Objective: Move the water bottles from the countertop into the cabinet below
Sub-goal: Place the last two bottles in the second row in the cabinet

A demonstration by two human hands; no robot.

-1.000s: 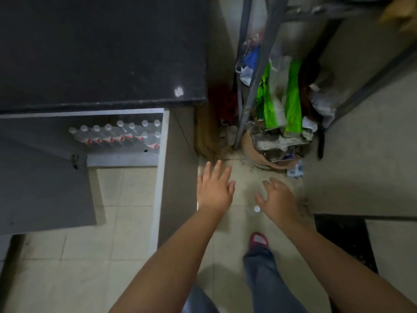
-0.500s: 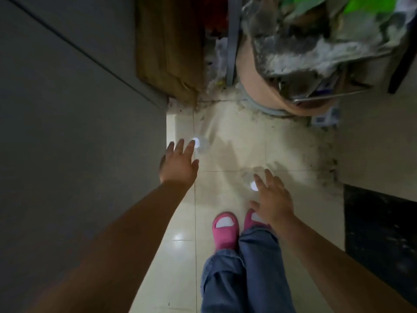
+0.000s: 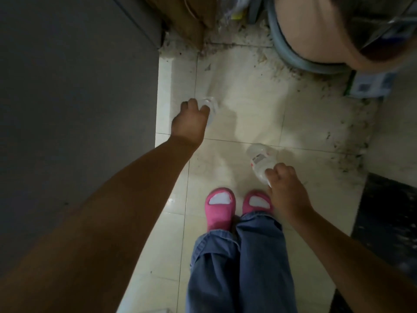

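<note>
Two clear plastic water bottles are down at the pale tiled floor. My left hand (image 3: pixel 191 123) is closed around the top of one bottle (image 3: pixel 211 107), right beside the grey cabinet side panel (image 3: pixel 79 86). My right hand (image 3: pixel 286 188) grips the neck end of the other bottle (image 3: pixel 259 159), which has a red and white label and is tilted, its body pointing up and left from my fingers. Both caps are hidden by my fingers. The countertop and the cabinet opening are out of view.
My feet in pink slippers (image 3: pixel 220 206) stand just below the bottles. A round tan tub (image 3: pixel 316 41) and a small printed box (image 3: pixel 370 84) sit at the upper right. Brown boards (image 3: pixel 187 21) lean at the top. Dirt covers the far floor tiles. A dark mat (image 3: pixel 388 222) lies right.
The view has dropped closer to the floor. Both hands, open and reaching before, have closed on the two bottles; the right one is now tilted off upright.
</note>
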